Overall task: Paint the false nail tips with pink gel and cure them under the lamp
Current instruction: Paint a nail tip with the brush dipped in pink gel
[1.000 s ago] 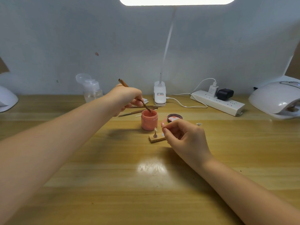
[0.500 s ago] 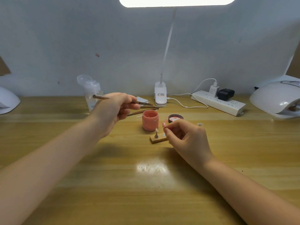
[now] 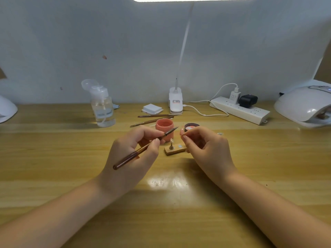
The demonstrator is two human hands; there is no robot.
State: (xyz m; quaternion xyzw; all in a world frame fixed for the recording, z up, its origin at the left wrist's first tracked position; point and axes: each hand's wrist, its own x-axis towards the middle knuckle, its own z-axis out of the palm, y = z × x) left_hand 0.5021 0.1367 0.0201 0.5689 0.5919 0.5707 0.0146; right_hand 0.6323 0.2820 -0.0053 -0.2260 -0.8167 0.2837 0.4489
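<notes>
My left hand point(image 3: 133, 154) grips a brown-handled brush point(image 3: 143, 149), whose tip points right toward my right hand point(image 3: 206, 149). Thumb and forefinger of my right hand pinch a small false nail tip point(image 3: 182, 131) held up near the brush tip. Behind the brush stands an open pink gel pot point(image 3: 163, 128), with its dark lid point(image 3: 191, 126) beside it. Between my hands a small wooden holder point(image 3: 174, 150) carries one nail tip on a peg point(image 3: 171, 143). A white curing lamp point(image 3: 304, 104) sits at the far right.
Two more brushes point(image 3: 154, 119) lie behind the pot. A clear pump bottle point(image 3: 103, 108), white pads point(image 3: 152, 109), a desk lamp base point(image 3: 175, 102) and a power strip point(image 3: 240, 110) line the back of the wooden table point(image 3: 53, 158). Another white device point(image 3: 7, 110) is at far left.
My left hand lifted the brush out of the pink pot, swung it round and brought it down toward the nail tip. My right hand stayed almost in place.
</notes>
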